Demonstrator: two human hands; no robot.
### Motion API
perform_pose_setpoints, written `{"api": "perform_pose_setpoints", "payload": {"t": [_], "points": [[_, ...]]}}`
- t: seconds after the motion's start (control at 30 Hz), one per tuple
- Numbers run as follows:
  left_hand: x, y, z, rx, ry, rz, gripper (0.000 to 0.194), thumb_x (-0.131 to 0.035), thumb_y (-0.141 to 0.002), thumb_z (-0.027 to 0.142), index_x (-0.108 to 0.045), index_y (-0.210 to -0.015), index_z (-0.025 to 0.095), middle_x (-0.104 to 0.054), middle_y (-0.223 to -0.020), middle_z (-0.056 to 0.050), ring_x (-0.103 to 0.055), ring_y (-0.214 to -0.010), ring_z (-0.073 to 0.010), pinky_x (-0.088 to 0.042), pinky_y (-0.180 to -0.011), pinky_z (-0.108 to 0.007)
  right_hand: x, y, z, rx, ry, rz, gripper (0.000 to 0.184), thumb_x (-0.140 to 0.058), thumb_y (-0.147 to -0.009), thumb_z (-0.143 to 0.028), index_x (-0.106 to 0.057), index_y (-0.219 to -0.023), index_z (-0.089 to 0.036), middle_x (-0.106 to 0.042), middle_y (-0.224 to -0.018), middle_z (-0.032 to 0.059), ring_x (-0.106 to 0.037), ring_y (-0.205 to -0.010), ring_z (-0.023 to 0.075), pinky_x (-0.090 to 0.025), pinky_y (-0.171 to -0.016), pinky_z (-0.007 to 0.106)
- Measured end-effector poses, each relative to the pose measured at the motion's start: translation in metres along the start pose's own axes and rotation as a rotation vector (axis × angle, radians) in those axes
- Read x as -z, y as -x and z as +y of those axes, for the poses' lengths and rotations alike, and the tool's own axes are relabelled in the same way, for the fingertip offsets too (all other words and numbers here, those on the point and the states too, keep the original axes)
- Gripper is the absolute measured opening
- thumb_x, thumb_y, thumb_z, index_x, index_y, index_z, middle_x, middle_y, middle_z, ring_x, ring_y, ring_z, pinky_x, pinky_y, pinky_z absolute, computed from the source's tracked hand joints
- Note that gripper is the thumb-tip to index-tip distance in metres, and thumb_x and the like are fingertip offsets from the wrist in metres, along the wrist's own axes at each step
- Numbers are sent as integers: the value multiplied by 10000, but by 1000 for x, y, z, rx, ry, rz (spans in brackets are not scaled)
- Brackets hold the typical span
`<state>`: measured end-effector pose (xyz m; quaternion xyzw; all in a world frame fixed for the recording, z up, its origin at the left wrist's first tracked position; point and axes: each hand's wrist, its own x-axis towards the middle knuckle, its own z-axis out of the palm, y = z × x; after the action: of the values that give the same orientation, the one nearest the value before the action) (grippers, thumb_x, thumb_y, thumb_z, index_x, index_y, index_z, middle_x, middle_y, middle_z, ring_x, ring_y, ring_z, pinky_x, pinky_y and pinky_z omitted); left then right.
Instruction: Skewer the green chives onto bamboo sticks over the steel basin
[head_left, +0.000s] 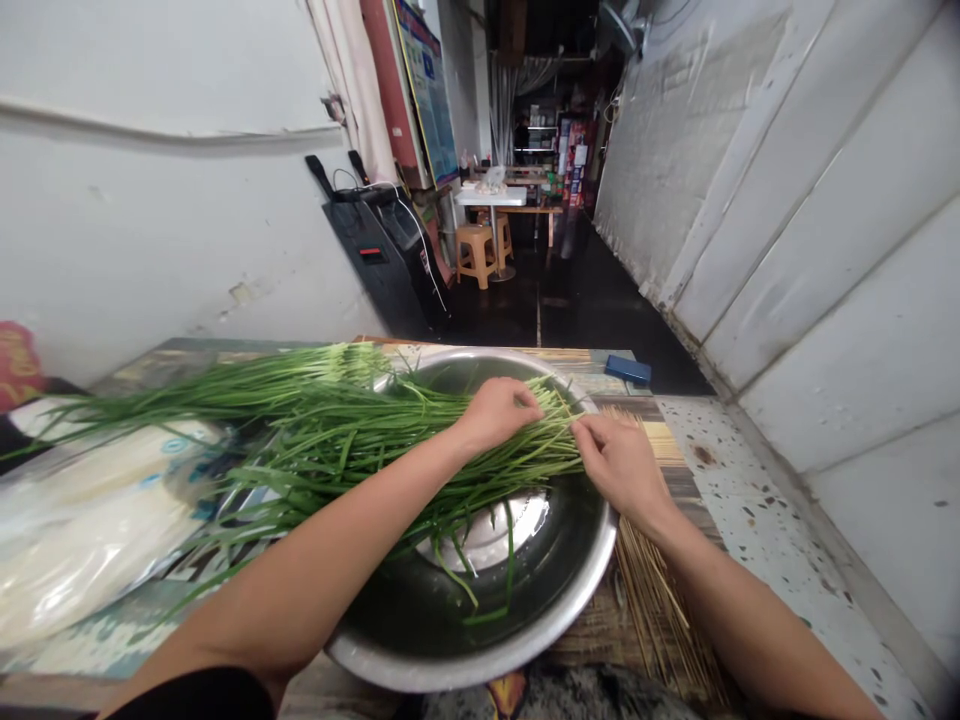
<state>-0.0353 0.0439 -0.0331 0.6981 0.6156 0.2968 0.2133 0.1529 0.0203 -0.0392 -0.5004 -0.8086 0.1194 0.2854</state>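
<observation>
A large bunch of garlic chives point(375, 430) lies across the steel basin point(570, 590), green leaves hanging over its left rim and pale stem ends pointing right. My left hand point(501, 412) rests over the stems, closed, with thumb and forefinger curled together on the chives. At the right rim my right hand point(619, 460) is closed in a pinch, its fingertips at the stem ends. The exact stems between the fingers are too small to make out. Some loose chive leaves hang down inside the basin.
Bamboo skewers point(649, 590) lie on the table right of the basin. Beyond it is a dark blue box point(628, 369). A clear plastic bag point(97, 520) with pale contents sits at the left. Further off stand a black speaker point(379, 240), stools and a white table point(491, 197).
</observation>
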Motion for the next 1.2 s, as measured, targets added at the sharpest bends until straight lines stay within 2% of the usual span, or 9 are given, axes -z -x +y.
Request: {"api": "perform_pose_setpoints", "payload": {"t": [0.17,0.53,0.6,0.73,0.83,1.2], "points": [[-2,-3,-2,51,249,94,181,-613,-715,239,-697,-826,124,-687,-749,-40,-596,-697,-145,-456,-695,-261,0,1,-1,31,-52,-2,342,-393,-885,-309,-531,-599,-181,-512,-519,-6,-451,-507,115,-271,-532,233],[-1,0,-2,-19,315,-14,239,-584,-729,189,-722,-919,144,-722,-909,-53,-646,-808,-165,-492,-773,-268,-3,0,2,44,-88,-44,349,-385,-890,-329,-521,-602,-186,-507,-522,-10,-454,-504,113,-252,-517,231],[0,1,0,13,345,3,241,-602,-720,189,-720,-925,144,-724,-872,-52,-643,-764,-155,-495,-748,-266,-4,0,2,46,-95,-47,345,-384,-891,-329,-520,-608,-186,-509,-527,-10,-456,-509,113,-254,-520,230],[-1,2,5,171,495,29,209,-628,-696,166,-702,-879,99,-694,-674,-47,-580,-560,-109,-477,-612,-243,-5,0,3,41,-95,-50,343,-385,-891,-327,-513,-606,-184,-501,-526,-12,-451,-511,111,-254,-523,230],[-1,3,9,245,623,43,158,-646,-675,133,-679,-823,86,-660,-607,-29,-539,-510,-81,-448,-566,-220,-5,1,3,37,-104,-49,341,-382,-890,-325,-523,-615,-182,-514,-535,-9,-460,-518,112,-257,-523,230],[-5,4,8,272,707,92,135,-677,-635,150,-665,-757,93,-635,-596,-17,-534,-523,-79,-435,-550,-216,-4,0,1,34,-91,-43,338,-393,-883,-315,-516,-596,-187,-489,-512,-16,-443,-494,111,-252,-510,231]]}}
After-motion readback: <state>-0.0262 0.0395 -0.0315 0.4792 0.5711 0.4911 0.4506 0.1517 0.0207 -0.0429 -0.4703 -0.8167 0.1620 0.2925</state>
